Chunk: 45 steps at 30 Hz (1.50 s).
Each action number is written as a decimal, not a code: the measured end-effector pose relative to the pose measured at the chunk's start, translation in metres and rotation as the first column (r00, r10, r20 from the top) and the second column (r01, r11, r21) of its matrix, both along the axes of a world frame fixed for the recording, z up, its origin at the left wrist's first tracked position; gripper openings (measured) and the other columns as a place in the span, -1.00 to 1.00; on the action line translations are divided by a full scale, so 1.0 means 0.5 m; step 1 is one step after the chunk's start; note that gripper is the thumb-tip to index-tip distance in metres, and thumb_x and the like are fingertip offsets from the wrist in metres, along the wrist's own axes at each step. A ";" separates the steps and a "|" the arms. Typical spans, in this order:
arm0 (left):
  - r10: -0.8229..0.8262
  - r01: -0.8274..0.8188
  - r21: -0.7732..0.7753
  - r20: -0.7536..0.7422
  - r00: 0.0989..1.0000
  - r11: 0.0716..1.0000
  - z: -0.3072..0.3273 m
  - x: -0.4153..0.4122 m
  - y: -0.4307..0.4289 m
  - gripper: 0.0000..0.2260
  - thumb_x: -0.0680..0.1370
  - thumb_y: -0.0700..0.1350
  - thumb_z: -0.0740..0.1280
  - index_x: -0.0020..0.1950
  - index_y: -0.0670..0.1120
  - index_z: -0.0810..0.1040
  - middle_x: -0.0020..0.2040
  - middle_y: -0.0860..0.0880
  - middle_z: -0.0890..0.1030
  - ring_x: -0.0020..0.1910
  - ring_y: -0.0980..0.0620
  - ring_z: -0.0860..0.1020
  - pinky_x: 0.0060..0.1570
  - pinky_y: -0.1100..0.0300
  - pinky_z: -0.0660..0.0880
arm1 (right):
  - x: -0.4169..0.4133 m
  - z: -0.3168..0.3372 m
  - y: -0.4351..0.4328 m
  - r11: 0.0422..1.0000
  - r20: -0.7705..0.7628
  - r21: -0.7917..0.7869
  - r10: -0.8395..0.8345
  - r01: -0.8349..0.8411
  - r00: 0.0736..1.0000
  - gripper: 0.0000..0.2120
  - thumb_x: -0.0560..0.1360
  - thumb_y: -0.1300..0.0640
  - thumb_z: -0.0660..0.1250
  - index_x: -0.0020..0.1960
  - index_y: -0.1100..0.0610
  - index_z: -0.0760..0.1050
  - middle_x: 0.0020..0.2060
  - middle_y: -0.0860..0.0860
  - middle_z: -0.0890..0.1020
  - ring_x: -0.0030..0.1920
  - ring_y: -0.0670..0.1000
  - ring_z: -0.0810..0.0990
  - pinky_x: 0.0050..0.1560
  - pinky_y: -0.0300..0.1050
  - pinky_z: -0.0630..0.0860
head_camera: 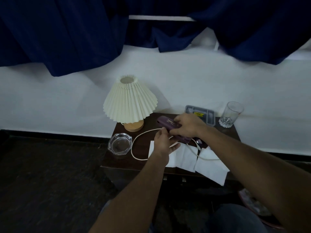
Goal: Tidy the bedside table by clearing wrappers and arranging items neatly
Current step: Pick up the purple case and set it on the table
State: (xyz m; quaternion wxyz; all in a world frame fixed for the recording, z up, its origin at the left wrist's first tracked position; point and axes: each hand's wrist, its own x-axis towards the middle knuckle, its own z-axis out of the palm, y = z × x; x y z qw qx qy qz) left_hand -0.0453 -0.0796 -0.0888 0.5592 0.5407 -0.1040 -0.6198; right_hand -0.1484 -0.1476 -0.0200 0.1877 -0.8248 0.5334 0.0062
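Note:
A purple case [165,123] with gold lettering lies in the middle of the dark wooden bedside table [144,121]. My right hand [186,126] grips its top and right side. My left hand [164,143] holds its near edge, fingers curled under it. A cream cable [134,148] loops across the table under my left hand. Two white paper pieces [210,167] lie at the front; the right one hangs over the table edge. A dark small item with a metal part [199,142] shows just right of the case.
A pleated cream lamp [130,100] on a round wooden base stands at the back left. A glass ashtray [119,144] sits at the left front. A grey plastic box [204,114] and a clear drinking glass [230,114] stand at the back right. Blue curtains hang behind.

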 end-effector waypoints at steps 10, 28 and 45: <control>-0.072 0.077 -0.115 0.047 0.996 0.990 0.055 -0.037 0.059 -0.69 0.73 -0.12 0.05 0.41 -0.14 0.42 0.11 -0.20 0.64 -0.08 -0.07 0.67 -0.28 0.09 0.66 | -0.091 0.089 0.059 0.999 0.137 0.048 0.014 -0.021 0.990 -0.66 0.62 -0.10 0.28 0.29 0.04 0.59 0.10 -0.01 0.68 0.11 0.01 0.63 0.14 -0.04 0.54; 0.073 -0.091 0.154 0.121 0.990 0.984 -0.046 -0.044 0.069 -0.71 0.71 -0.19 0.07 0.33 -0.23 0.47 0.03 -0.17 0.61 -0.06 -0.11 0.63 -0.31 0.07 0.60 | -0.204 -0.056 0.033 0.916 0.073 -0.097 -0.382 0.388 0.921 -0.76 0.58 0.10 0.17 -0.25 0.07 0.46 -0.22 0.07 0.61 -0.16 0.13 0.58 -0.19 -0.10 0.45; 0.127 -0.169 0.174 0.229 0.965 0.970 -0.135 -0.055 0.042 -0.74 0.71 -0.11 0.14 0.32 -0.18 0.48 0.16 -0.21 0.62 -0.07 -0.10 0.65 -0.26 0.11 0.60 | -0.241 -0.203 -0.018 0.946 -0.343 -0.109 -0.323 0.304 0.882 -0.65 0.60 0.00 0.25 0.34 0.09 0.51 0.28 0.12 0.49 0.32 0.17 0.46 0.30 0.11 0.37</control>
